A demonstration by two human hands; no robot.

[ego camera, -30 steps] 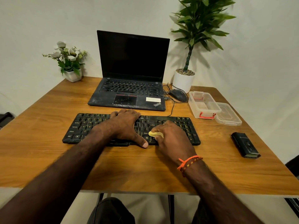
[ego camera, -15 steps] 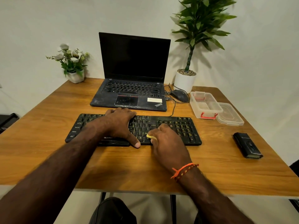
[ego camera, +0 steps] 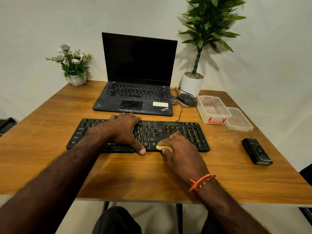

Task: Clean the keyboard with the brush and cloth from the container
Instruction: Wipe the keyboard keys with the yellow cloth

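A black keyboard [ego camera: 182, 132] lies across the middle of the wooden table [ego camera: 50, 166]. My left hand [ego camera: 125, 130] rests flat on its middle, fingers spread over the far edge and thumb at the near edge. My right hand [ego camera: 179, 149] grips a small yellow cloth [ego camera: 160, 147] and presses it on the keyboard's near row, right of centre. Most of the cloth is hidden under the fingers. The clear plastic container [ego camera: 213, 109] with red clasps stands open at the right. No brush is visible.
A black laptop [ego camera: 135, 98] stands open behind the keyboard, with a wired mouse [ego camera: 187, 99] beside it. The container's lid [ego camera: 239, 121] lies to its right. A black case [ego camera: 257, 153] lies near the right edge. A tall potted plant [ego camera: 192, 83] and a flower pot [ego camera: 76, 78] stand at the back.
My right hand with the cloth has shifted slightly along the keyboard's near rows. My left hand has stayed on the keyboard. The camera view has tilted a little.
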